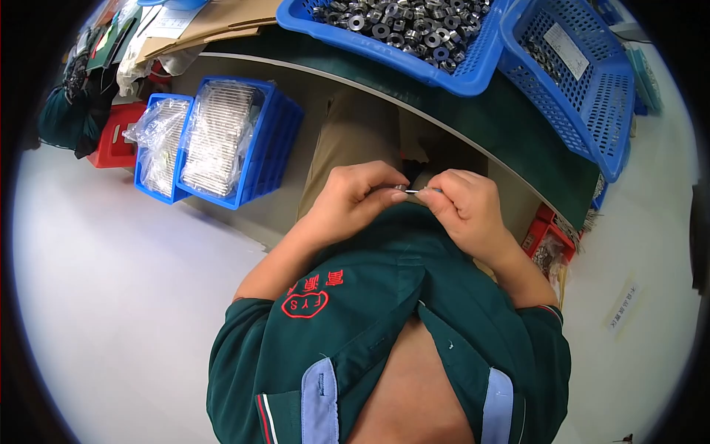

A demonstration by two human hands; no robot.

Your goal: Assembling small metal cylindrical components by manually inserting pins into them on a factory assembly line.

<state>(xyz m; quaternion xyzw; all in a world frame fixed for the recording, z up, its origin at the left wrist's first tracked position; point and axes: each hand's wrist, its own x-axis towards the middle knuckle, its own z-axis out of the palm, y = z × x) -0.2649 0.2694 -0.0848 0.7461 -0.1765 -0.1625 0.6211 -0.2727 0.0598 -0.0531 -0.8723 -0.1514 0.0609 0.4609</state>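
Shirt: dark green collar (384,311), 6 o'clock, nearest the camera.
Left hand (355,198): centre of view, fingers curled, thumb and forefinger pinching a small metal ring (400,188).
Right hand (464,206): just right of the left hand, clenched on a thin metal pin (418,192); pin tip at the ring.
Surface (518,140): green, 1 o'clock, beyond the hands.
Blue basket (436,63): 12 o'clock, full of metal rings.
Second blue basket (592,89): 2 o'clock.
Blue crates (266,148): 10 o'clock, on the floor, holding bagged parts.
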